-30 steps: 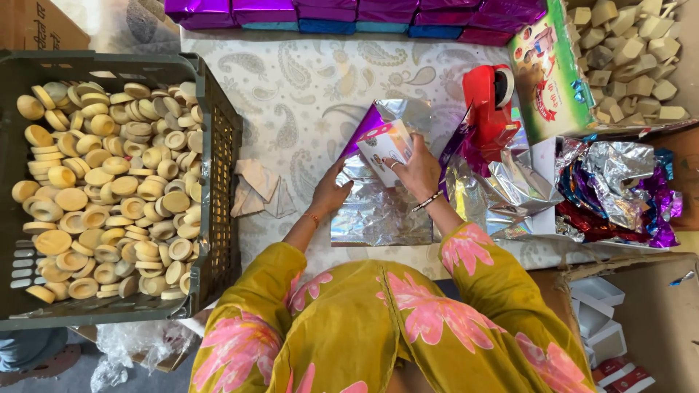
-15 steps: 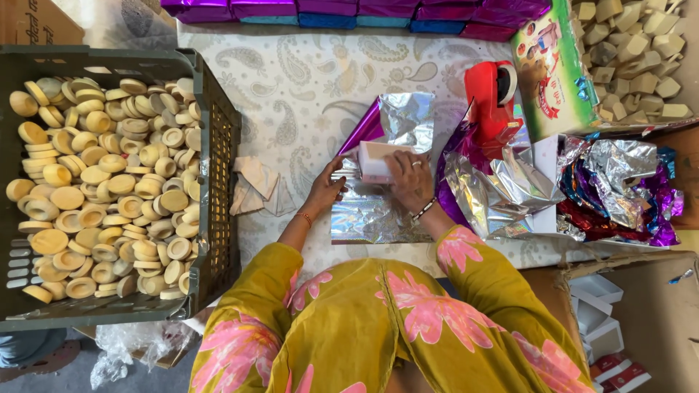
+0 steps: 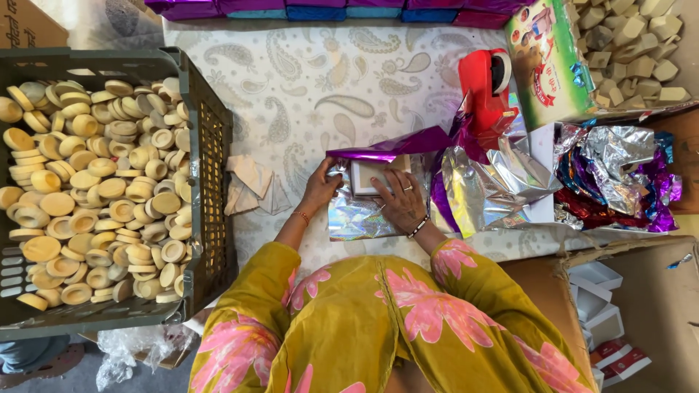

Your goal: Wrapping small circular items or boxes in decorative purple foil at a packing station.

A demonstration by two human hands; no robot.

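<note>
Along the 12 o'clock edge of the patterned cloth [image 3: 320, 87] runs a row of flat purple and blue foil-wrapped packets [image 3: 306, 9]. At 1 o'clock sits a red tape dispenser [image 3: 484, 84], and just beyond it, toward 2 o'clock, a green printed carton [image 3: 550, 62] lies tilted, with pale soap-like blocks [image 3: 633, 47] heaped past it. Loose silver, purple and red foil sheets [image 3: 619, 175] pile up at 3 o'clock. A dark plastic crate [image 3: 207, 167] fills the 9 o'clock side, full of round tan discs [image 3: 95, 182]. Folded paper scraps [image 3: 251, 189] lie between crate and hands.

At the centre a small white box [image 3: 370, 177] rests on a holographic foil sheet [image 3: 357, 215], a purple flap of the sheet standing up just past it at 12 o'clock. The left hand [image 3: 320, 188] presses the box's 9 o'clock end, fingers curled on foil and box; the right hand [image 3: 399, 200] lies flat, fingers spread, over its 3 o'clock end and near edge. The box lies flat, its long axis running 9 to 3 o'clock.
</note>
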